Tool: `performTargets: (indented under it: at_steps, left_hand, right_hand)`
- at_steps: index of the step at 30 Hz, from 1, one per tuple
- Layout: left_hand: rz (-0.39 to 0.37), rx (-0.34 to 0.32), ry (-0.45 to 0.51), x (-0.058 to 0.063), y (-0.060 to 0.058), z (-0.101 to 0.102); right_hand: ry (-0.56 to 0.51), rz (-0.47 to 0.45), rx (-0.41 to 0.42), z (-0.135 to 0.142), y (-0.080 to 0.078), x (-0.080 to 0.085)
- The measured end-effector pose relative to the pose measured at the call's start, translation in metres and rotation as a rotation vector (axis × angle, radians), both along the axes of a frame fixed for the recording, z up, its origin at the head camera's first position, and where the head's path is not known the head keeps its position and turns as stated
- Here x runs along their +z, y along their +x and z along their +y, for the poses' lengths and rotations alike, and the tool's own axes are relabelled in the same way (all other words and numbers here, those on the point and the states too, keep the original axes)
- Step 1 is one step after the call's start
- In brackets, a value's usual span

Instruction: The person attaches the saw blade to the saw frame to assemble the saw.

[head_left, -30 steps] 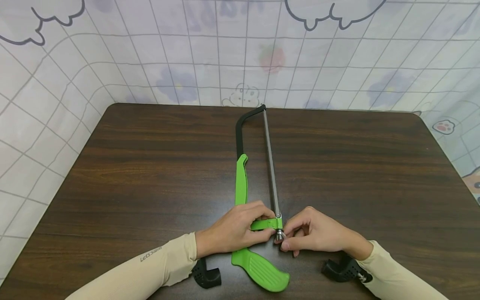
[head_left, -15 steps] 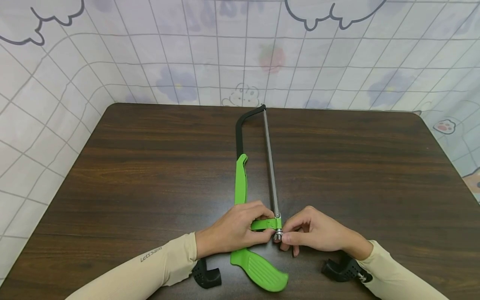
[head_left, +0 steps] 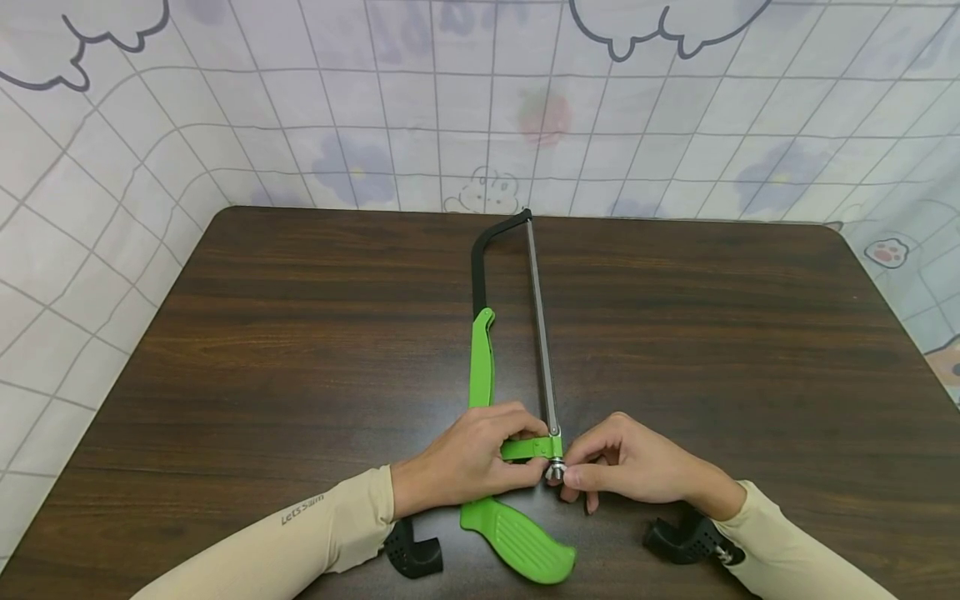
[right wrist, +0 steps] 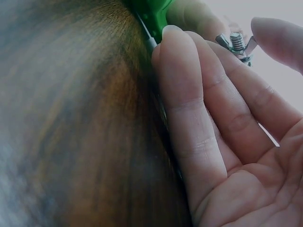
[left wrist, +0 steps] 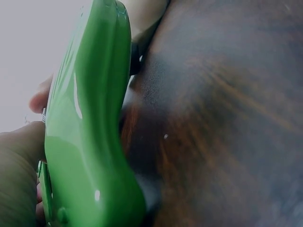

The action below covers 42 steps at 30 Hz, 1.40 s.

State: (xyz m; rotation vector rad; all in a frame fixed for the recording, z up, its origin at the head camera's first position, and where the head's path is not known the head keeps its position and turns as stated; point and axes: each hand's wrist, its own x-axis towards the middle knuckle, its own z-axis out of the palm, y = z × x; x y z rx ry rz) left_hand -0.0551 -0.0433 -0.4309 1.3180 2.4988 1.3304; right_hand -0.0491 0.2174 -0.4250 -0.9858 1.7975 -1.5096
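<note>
A hacksaw with a green frame and handle lies on the table, its black front bow pointing away from me. Its steel blade runs along the right side. My left hand grips the short green arm at the blade's near end between thumb and fingers. Just below that arm sits a silver wing nut, which the right hand pinches by thumb and forefinger. In the right wrist view the wing nut shows on a threaded bolt by the thumb tip. The green handle fills much of the left wrist view.
The dark wood table has a rounded far edge against a white grid-patterned curtain. Black wrist mounts hang under both sleeves, close to the tabletop.
The wing nut has turned, its wings now at a different angle. My right thumb has moved up slightly against it. The saw handle has shifted a touch to the left.
</note>
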Motion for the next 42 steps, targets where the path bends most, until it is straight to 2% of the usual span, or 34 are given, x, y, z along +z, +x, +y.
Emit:
performTargets:
  at_steps: [19, 42]
  left_hand:
    - [-0.004, 0.017, 0.015, -0.0002, 0.0017, 0.0010]
    - [0.038, 0.030, 0.016, -0.0016, 0.0015, 0.0019]
  right_hand:
    - [-0.004, 0.036, 0.004, 0.0003, -0.0009, -0.0007]
    - [-0.008, 0.029, 0.009, 0.0003, -0.0008, -0.0007]
